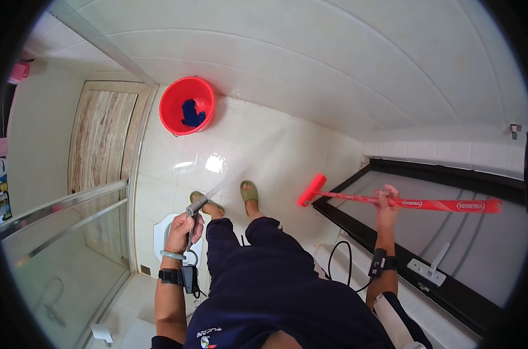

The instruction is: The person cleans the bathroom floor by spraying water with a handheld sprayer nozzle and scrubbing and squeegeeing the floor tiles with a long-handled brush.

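My left hand (184, 228) is closed around a grey metal spray gun (197, 205), and a pale stream of water comes from its nozzle toward the floor. A hose loops below that wrist. My right hand (386, 199) grips the handle of a red long-handled wiper (444, 205) with a T-shaped head (312, 190). The wiper lies level across the front of the dark-framed window, its head pointing left over the tiled floor. Both hands are apart, one at each side of my body.
A red bucket (169, 110) with a dark blue cloth (192, 113) in it stands by the wall. The floor (240, 134) is wet and shiny. A squat toilet (161, 237) lies under my left hand, a glass partition (72, 262) at left, and a dark-framed window (403, 244) at right.
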Demonstrator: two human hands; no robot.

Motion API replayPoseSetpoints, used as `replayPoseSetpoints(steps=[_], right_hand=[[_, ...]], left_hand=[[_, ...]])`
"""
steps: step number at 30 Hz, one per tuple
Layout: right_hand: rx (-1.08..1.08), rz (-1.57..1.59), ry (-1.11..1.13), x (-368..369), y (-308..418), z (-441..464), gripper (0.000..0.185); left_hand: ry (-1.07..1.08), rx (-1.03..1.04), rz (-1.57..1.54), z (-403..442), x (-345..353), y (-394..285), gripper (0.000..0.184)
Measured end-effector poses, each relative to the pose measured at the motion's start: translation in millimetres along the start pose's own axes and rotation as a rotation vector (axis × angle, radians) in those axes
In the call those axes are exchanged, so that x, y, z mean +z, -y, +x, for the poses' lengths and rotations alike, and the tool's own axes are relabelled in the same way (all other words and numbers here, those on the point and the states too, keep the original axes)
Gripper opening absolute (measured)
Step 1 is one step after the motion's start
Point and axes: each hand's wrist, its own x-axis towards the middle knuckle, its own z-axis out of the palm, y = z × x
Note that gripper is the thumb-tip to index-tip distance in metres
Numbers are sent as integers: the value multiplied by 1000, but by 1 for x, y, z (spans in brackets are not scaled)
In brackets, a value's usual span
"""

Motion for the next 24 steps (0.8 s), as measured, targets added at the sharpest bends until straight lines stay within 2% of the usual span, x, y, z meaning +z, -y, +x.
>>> replayPoseSetpoints(steps=[6, 7, 10, 12, 13, 15, 17, 20, 22, 24], right_hand=[[-76, -24, 90, -26, 21, 9, 20], [-72, -22, 89, -29, 25, 10, 20], [-167, -201, 150, -38, 34, 17, 17], [-403, -757, 130, -45, 27, 24, 20], [-397, -754, 118, -42, 26, 24, 20], [270, -452, 132, -35, 22, 13, 23], [327, -161, 104, -27, 3, -12, 19], [316, 140, 128, -20, -19, -52, 23], [253, 304, 206, -25, -35, -93, 21], [244, 500, 109, -14, -42, -132, 18]], left_hand=[[-59, 40, -30, 17, 7, -3, 48], [-43, 51, -11, 21, 4, -2, 53], [-71, 42, 19, 23, 8, -8, 53], [-54, 33, 37, 25, 7, -9, 52], [-48, 21, 53, 25, 7, -10, 52], [-38, -2, 95, 26, 9, -12, 50], [-30, -22, 102, 22, 7, -11, 50], [29, -31, 54, 24, 5, -14, 49], [147, -58, 72, 27, -3, -11, 51], [243, -63, 106, 32, -7, -16, 52]])
